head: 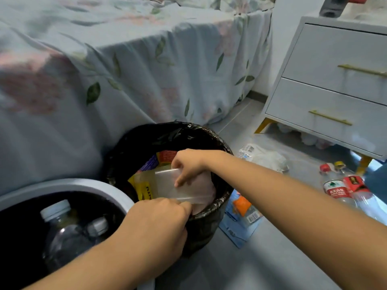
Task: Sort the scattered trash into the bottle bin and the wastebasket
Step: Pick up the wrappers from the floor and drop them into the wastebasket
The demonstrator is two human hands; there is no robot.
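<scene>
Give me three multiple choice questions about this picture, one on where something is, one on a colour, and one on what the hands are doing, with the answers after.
1. Where does the bottle bin stand relative to the wastebasket?
A. To its left
B. To its right
C. On the bed

2. What colour is the liner of the wastebasket?
A. White
B. Black
C. Blue

3. What are the two hands doing with the clear plastic bag?
A. Both rest flat on the floor
B. Only the left hand touches it
C. Both hold it over the wastebasket

Answers:
1. A, the grey-rimmed bin with bottles inside sits at the lower left, beside the wastebasket.
2. B, a black bag is folded over its rim.
3. C, the left hand pinches the bag's near edge and the right hand has fingers on its top, above the open wastebasket.
</scene>
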